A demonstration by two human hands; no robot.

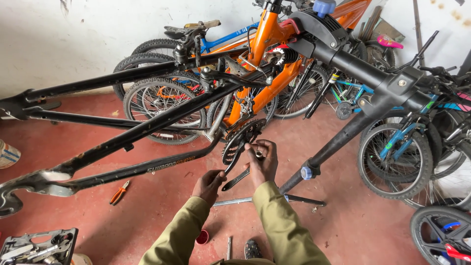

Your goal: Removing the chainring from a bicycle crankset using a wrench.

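Observation:
An orange bicycle frame [269, 37] hangs clamped in a black repair stand [360, 73]. At its bottom bracket sits a black chainring and crankset [241, 140]. My right hand [262, 159] is up against the crank centre, holding a small silver part at the axle. My left hand [208, 184] is just below and to the left, fingers closed on the lower end of the black crank arm [235, 179]. Both sleeves are olive green.
A black bare bike frame [122, 140] stretches across the left. Several bicycles and wheels [395, 157] crowd the back and right. Orange-handled pliers [119, 192] lie on the red floor, a tool case [39, 245] sits bottom left, a small red cap [202, 237] near my feet.

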